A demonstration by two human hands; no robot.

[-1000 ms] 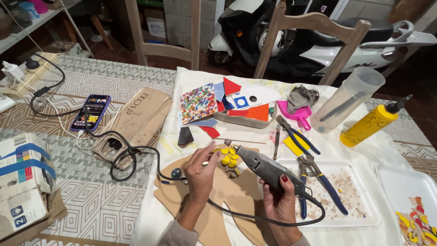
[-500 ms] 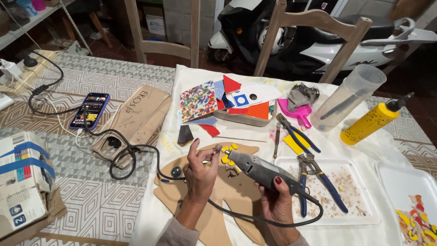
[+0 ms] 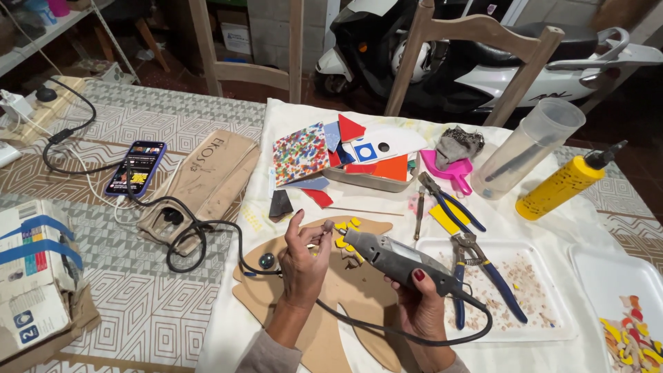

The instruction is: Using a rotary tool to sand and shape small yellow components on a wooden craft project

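Observation:
My right hand [image 3: 423,304] grips a grey corded rotary tool [image 3: 395,257], its tip pointing left. My left hand [image 3: 302,259] pinches a small piece right at that tip; the piece is too small to name. Both hands hover over a brown wooden cut-out board [image 3: 359,297] with small yellow tile bits [image 3: 347,233] on it. The tool's black cord [image 3: 387,335] loops below my hands.
Blue-handled nippers [image 3: 483,276] lie on a white tray [image 3: 545,324] of chips. Nearby are coloured tile sheets [image 3: 301,152], a pink scoop [image 3: 449,170], a clear cup [image 3: 528,148], a yellow squeeze bottle [image 3: 563,185], a phone [image 3: 137,168], a cardboard box [image 3: 34,276] and two chairs behind.
Both hands have risen and drawn together: the tool's tip now meets my left fingers, which pinch a small piece instead of resting on the board.

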